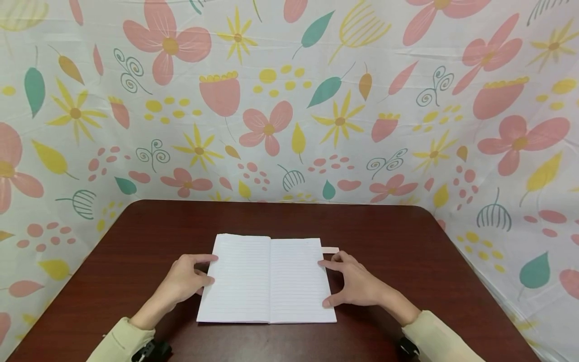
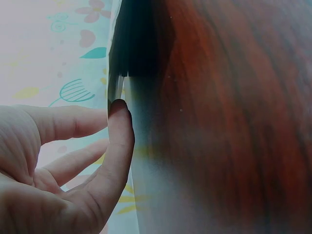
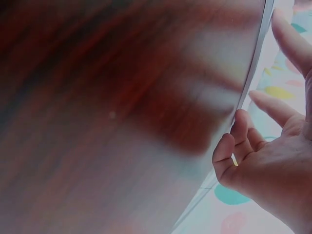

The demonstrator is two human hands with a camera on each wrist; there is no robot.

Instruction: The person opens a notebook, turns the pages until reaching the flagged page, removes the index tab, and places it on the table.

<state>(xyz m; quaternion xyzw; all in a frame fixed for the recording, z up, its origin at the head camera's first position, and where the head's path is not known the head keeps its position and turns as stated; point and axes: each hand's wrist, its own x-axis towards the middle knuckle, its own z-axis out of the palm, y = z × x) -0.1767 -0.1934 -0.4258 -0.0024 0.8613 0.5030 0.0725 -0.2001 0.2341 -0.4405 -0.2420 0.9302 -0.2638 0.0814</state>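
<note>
An open notebook [image 1: 244, 281] with lined blank pages lies flat on the table, its spine fold down the middle. At its left edge, my left hand [image 1: 181, 279] rests its thumb and forefinger tips on the page, spaced apart. Opposite it, my right hand [image 1: 359, 281] touches the right page edge with forefinger and thumb spread. A narrow pale pink strip [image 1: 330, 250] sticks out past the right page, beside that hand's bent fingers. Both wrist views show the hands from the palm side, left hand [image 2: 63, 180] and right hand [image 3: 273, 161], with fingertips by a thin pale edge.
The dark reddish-brown table [image 1: 362, 226] has rounded far corners. Behind it and along both sides hangs a white cloth [image 1: 280, 60] with a floral print. Black devices [image 1: 151, 350] sit at both wrists, by the pale sleeves [image 1: 119, 342].
</note>
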